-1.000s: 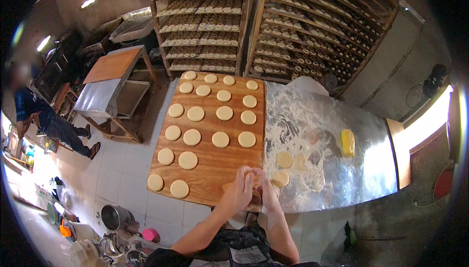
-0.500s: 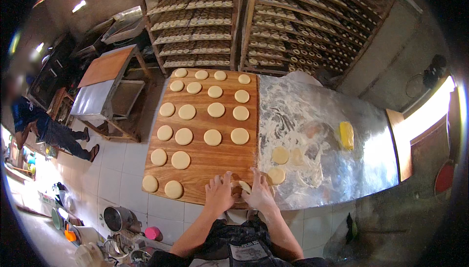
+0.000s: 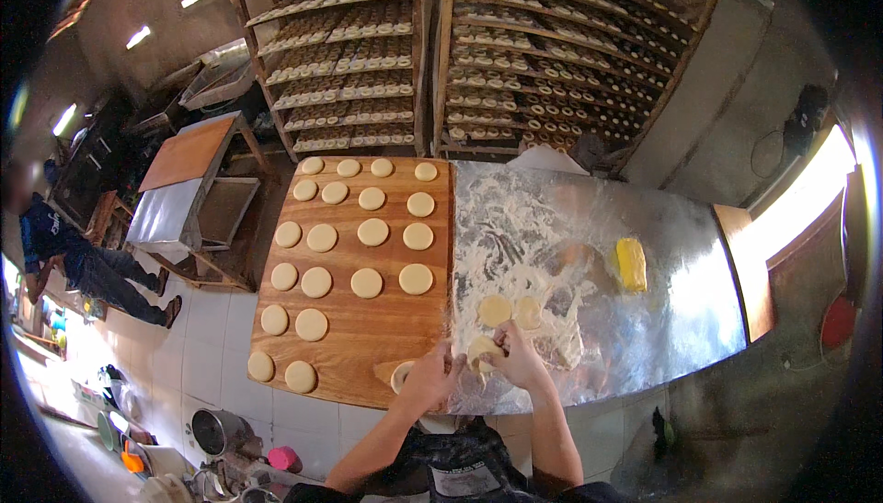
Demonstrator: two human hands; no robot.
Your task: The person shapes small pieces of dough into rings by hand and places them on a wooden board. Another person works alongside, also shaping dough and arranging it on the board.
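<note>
My right hand pinches the edge of a round, flat dough disc at the near left of the floured metal tabletop. My left hand is over the near right corner of the wooden board, its fingers slightly apart and nothing visible in them. Beside its wrist, one dough disc on the board is partly hidden. Several pale dough discs lie in rows across the board. Another disc rests on the flour just beyond my right hand, next to a fainter round patch.
A yellow packet lies on the metal top. Tall racks full of ring-shaped pieces stand behind the table. At left are a small table and a person. A metal pot and pink container are on the floor.
Both hands were around a dough disc at the board's near edge; that disc now lies on the board. My right hand has moved right and taken hold of another disc. The view has shifted.
</note>
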